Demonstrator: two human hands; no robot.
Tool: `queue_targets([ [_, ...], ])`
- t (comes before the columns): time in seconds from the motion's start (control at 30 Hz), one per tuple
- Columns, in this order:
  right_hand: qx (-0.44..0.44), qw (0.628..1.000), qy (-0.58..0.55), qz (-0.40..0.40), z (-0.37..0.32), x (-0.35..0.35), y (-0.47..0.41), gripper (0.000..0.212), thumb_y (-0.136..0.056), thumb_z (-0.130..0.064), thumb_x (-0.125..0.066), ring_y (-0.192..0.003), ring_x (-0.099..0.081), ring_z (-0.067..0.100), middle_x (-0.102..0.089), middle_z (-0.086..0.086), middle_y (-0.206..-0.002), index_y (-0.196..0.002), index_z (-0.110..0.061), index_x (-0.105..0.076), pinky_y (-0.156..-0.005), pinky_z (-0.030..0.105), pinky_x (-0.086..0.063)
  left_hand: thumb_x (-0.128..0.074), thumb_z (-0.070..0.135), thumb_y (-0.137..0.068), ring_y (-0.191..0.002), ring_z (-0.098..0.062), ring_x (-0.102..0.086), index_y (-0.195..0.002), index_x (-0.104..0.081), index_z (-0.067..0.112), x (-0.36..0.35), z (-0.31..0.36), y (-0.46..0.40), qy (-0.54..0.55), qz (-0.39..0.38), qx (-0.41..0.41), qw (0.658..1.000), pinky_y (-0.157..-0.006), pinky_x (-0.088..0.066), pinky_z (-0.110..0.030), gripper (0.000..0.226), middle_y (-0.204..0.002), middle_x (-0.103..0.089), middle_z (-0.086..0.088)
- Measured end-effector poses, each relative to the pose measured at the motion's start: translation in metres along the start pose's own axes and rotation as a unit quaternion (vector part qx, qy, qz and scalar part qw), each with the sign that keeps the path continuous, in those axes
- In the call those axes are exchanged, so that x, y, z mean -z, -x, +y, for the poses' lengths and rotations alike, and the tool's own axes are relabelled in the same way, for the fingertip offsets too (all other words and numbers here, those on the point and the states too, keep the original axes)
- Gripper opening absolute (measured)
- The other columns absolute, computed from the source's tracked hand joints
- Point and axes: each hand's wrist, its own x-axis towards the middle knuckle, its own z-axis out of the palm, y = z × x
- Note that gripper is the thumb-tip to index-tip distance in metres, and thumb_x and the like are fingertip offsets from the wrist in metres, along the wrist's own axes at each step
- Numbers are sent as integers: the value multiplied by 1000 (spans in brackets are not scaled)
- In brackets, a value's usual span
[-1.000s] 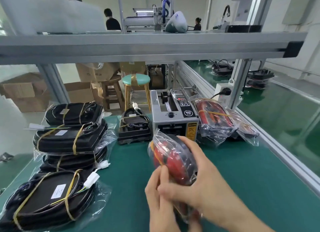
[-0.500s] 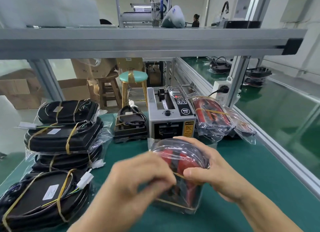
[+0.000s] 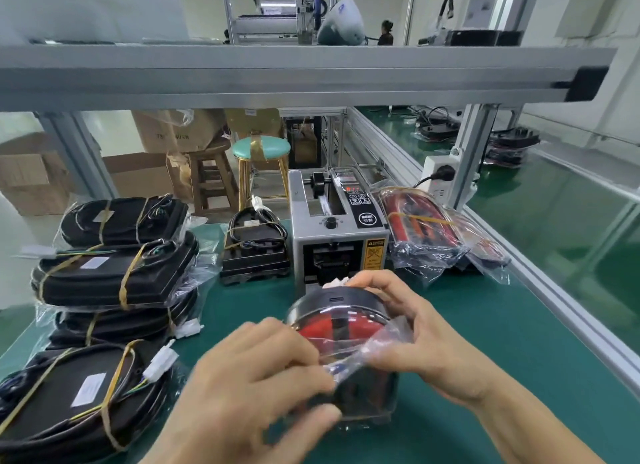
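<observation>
**Loose flap, tippy lamp**

Across the green mat [image 3: 485, 342], just in front of the tape dispenser [image 3: 337, 235]: bagged red lamp [image 3: 341, 325], up on edge. Gripped at its right rim by the right hand [image 3: 426, 339], fingers curled round. Pinched by the left hand [image 3: 256, 377]: the clear bag flap [image 3: 374, 351], folded over. Likely to spring open if that pinch slackens before taping. Liable to roll or topple under a loosened grip.

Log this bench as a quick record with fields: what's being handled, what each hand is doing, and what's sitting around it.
item: red lamp in a clear bag
left grip: pinches the clear bag's loose end
right grip: wraps the red lamp's right side
surface: green mat
behind: tape dispenser
left side: stacked black units, bagged and banded
right side: more bagged red lamps
</observation>
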Motion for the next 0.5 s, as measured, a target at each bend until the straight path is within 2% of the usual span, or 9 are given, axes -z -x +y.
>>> queue_targets([
  [0.07,-1,1000,-18,-15,1,-1,0,58,-72,-12,-74,-111,-59,38,-57,8,-129,-124,-23,-51,-95,42,-49,-66,37,-79,-72,-4,-58,-78,-74,22,8,1,-6,56,80,101,990,-67,-46,-15,17,-82,-62,14],
  [0.13,2,1000,-21,-21,0,-2,1,59,-73,-12,-75,-113,-55,45,-56,12,-129,-126,-22,-51,-98,50,-47,-70,44,-73,-87,0,-58,-93,-71,34,9,-2,-18,120,124,207,963,-75,-39,-4,23,-96,-63,16],
  [0.17,9,1000,-13,-15,0,-3,2,59,-72,-14,-76,-115,-54,44,-56,10,-131,-126,-23,-53,-99,49,-46,-76,46,-68,-97,6,-57,-102,-67,42,4,-3,-23,164,100,244,950,-78,-38,-1,35,-105,-61,21],
  [0.23,49,998,26,19,-2,-3,6,59,-69,-19,-78,-125,-52,27,-52,1,-137,-125,-26,-59,-104,40,-44,-86,35,-64,-101,13,-56,-110,-62,48,-13,-5,-25,289,16,301,909,-77,-43,-2,54,-115,-59,28],
  [0.27,80,994,63,47,-5,-4,8,59,-67,-22,-80,-129,-48,20,-50,-3,-138,-123,-27,-61,-106,36,-40,-87,30,-64,-100,10,-60,-111,-62,48,-21,-4,-24,323,-9,302,897,-77,-47,-7,56,-117,-60,25],
  [0.3,119,984,109,78,-9,-5,11,54,-66,-27,-81,-130,-47,19,-51,-5,-136,-118,-29,-65,-106,34,-38,-85,33,-64,-104,6,-60,-112,-62,49,-26,-4,-23,322,-12,292,900,-82,-49,-11,56,-121,-60,23],
  [0.37,219,941,217,136,-13,-8,18,26,-74,-33,-77,-111,-57,18,-59,-6,-116,-99,-30,-71,-95,30,-43,-77,47,-60,-119,5,-52,-117,-56,53,-32,-5,-18,289,0,271,918,-93,-44,-12,61,-129,-54,26],
  [0.43,319,857,365,172,-8,-8,30,3,-84,-28,-70,-86,-57,17,-57,-7,-94,-84,-25,-72,-77,25,-44,-76,49,-60,-124,4,-48,-121,-54,52,-31,-8,-12,289,8,254,923,-92,-42,-8,66,-133,-51,27],
  [0.5,362,765,508,160,9,-6,42,20,-94,-25,-58,-81,-51,13,-56,-11,-88,-78,-24,-71,-71,22,-43,-79,46,-57,-112,-3,-61,-118,-59,49,-26,-10,-3,291,46,268,917,-82,-50,-10,64,-126,-59,22],
])
